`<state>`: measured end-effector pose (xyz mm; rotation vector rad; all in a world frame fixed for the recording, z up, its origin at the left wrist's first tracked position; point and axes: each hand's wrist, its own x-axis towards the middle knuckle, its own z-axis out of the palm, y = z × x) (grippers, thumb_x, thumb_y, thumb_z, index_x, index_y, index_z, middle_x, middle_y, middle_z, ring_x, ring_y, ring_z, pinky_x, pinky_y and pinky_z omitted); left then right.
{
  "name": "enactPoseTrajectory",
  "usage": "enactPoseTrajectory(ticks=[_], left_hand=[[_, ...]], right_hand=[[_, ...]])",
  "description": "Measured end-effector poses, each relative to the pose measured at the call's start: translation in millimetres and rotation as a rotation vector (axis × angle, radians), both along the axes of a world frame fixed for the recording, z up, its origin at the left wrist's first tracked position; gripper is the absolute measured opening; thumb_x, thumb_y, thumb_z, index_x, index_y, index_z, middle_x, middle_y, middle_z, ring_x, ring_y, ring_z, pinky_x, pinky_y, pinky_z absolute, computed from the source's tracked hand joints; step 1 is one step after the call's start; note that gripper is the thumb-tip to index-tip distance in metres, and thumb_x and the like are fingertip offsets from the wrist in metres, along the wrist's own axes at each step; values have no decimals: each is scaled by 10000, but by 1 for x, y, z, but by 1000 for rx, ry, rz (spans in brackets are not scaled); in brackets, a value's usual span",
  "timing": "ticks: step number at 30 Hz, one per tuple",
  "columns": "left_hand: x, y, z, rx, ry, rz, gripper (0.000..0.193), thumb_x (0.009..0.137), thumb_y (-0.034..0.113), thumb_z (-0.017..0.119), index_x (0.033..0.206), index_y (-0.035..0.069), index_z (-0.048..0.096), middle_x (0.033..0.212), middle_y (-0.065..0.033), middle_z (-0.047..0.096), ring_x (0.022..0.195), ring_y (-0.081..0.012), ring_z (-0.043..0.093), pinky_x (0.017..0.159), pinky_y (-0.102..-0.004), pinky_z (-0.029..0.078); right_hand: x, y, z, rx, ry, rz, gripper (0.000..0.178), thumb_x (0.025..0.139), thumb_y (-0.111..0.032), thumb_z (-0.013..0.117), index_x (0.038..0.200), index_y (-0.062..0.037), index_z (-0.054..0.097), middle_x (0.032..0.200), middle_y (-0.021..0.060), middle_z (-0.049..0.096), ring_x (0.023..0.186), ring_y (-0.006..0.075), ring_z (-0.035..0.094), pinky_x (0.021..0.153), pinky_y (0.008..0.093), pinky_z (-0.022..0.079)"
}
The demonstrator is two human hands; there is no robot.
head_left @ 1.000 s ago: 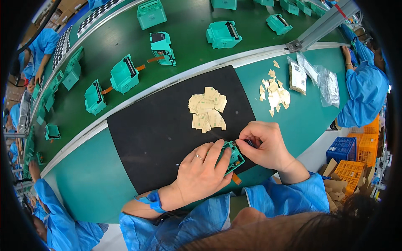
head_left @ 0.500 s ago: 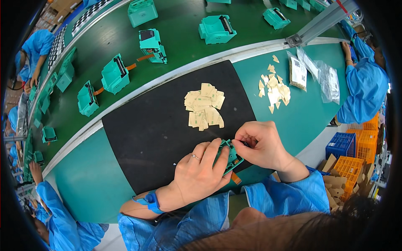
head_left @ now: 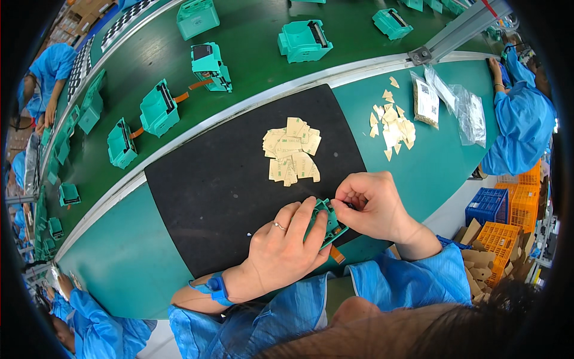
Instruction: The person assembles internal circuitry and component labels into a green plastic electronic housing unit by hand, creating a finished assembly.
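Observation:
My left hand [head_left: 281, 251] grips a small green plastic part [head_left: 326, 222] over the near edge of the black mat [head_left: 221, 185]. An orange ribbon tab [head_left: 336, 254] sticks out under the part. My right hand [head_left: 371, 206] pinches the part's top edge with thumb and fingertips; whether a sticker is between them is hidden. A pile of tan sticker sheets [head_left: 292, 157] lies on the mat just beyond my hands. A blue wrist strap [head_left: 216, 286] is on my left wrist.
Loose tan backing pieces [head_left: 393, 124] and clear plastic bags [head_left: 449, 103] lie to the right. Several green housings, such as the housing [head_left: 304, 39] at the far middle and the housing [head_left: 158, 109] at the far left, ride the dark green belt [head_left: 251, 66] beyond. A co-worker's sleeve [head_left: 520, 128] is at right, orange and blue crates [head_left: 505, 206] below it.
The housings on the belt have drifted left. My hands stay on the green part, with only small finger shifts of the right hand.

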<state>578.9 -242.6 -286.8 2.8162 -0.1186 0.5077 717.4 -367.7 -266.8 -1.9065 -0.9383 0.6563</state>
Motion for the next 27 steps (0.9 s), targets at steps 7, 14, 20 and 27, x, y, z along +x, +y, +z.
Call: enactPoseTrajectory(ticks=[7, 14, 20, 27], left_hand=[[3, 1, -1, -46, -8, 2, 424, 584, 287, 697, 931, 56, 619, 1053, -122, 545, 862, -219, 572, 568, -237, 481], [2, 2, 0, -12, 12, -6, 447, 655, 315, 644, 1023, 66, 595, 1080, -101, 536, 927, -194, 543, 539, -206, 484], [2, 2, -1, -21, 18, -12, 444, 661, 309, 643, 1030, 68, 594, 1087, -101, 532, 934, -196, 537, 550, -210, 493], [4, 2, -2, -11, 22, -11, 428, 663, 313, 643, 1007, 63, 599, 1093, -103, 531, 945, -199, 532, 554, -213, 498]], right_hand=[[2, 2, -2, -22, 1, -9, 76, 662, -27, 640, 664, 3, 569, 540, 65, 541, 460, 119, 537, 425, 234, 405], [2, 2, -4, -36, -6, -20, 78, 654, -33, 640, 659, -2, 569, 542, 64, 545, 457, 122, 536, 423, 237, 405], [3, 2, -5, -39, 31, -17, 77, 659, -29, 637, 657, 0, 566, 540, 62, 542, 457, 119, 535, 423, 233, 404], [5, 1, -5, -30, 40, -17, 77, 661, -24, 639, 662, 4, 567, 535, 55, 536, 456, 106, 528, 421, 226, 399]])
